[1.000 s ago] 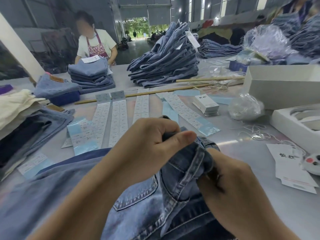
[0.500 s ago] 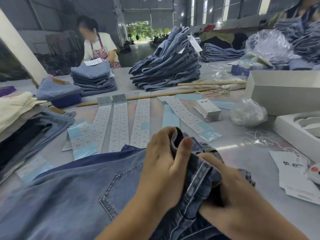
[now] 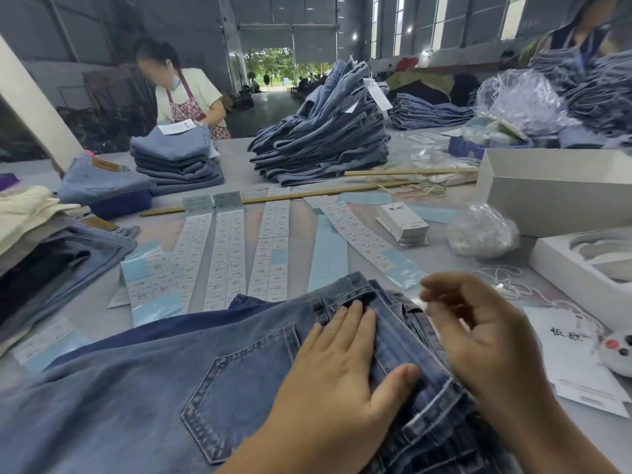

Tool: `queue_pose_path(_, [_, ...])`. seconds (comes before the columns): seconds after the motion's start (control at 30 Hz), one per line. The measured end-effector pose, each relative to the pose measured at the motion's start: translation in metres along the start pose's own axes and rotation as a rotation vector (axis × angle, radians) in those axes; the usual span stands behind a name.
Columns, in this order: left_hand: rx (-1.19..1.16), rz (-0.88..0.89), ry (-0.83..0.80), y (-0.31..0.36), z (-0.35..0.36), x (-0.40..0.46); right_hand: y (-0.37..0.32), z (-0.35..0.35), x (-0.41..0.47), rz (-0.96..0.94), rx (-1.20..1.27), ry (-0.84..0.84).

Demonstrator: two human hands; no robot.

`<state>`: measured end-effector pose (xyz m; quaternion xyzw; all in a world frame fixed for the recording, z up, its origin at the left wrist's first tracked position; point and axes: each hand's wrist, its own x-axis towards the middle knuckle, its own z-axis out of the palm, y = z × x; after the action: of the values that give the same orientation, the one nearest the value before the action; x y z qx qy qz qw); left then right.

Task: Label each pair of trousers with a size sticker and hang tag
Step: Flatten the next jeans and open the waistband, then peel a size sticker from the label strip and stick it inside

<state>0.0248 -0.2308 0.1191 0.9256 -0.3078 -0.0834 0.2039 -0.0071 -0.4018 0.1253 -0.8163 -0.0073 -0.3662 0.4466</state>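
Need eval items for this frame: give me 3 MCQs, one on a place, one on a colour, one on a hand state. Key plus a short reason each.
1. Where does the small stack of white tag cards lie?
A. on the jeans under the hands
B. on the table beside the sticker strips
C. inside the white box

2. What colour is the backing of the sticker strips?
A. light blue
B. yellow
C. red

3. What is the left hand doing?
A. gripping a wooden stick
B. lifted off the table
C. lying flat on the jeans

Key: 1 B, the stack sits on the bare tabletop right of the strips. 2 A, blue shows where stickers are gone. 3 C, straight fingers press the denim near the waistband.
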Motion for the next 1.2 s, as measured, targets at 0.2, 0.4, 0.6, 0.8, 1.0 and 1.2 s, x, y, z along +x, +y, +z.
queue_pose_path(0.2, [0.037,0.102,0.144,-0.006,-0.022,0.016,0.002,-0.009,0.013,0.159,0.056,-0.577])
queue_pose_path(0.4, [0.0,0.052,0.311,-0.007,-0.02,0.092,0.027,-0.01,0.051,0.305,0.023,-0.622])
queue_pose_path(0.6, [0.141,-0.067,-0.074,-0.004,-0.019,0.2,0.088,0.021,0.1,0.43,-0.263,-0.552])
queue_pose_path(0.8, [0.508,-0.03,-0.104,-0.018,0.009,0.286,0.155,0.064,0.143,0.477,-0.401,-0.43])
queue_pose_path(1.0, [0.317,-0.065,-0.093,-0.061,0.048,0.322,0.207,0.095,0.143,0.456,-0.403,-0.411])
queue_pose_path(1.2, [0.21,-0.025,-0.03,-0.075,0.054,0.324,0.224,0.095,0.134,0.452,-0.408,-0.445])
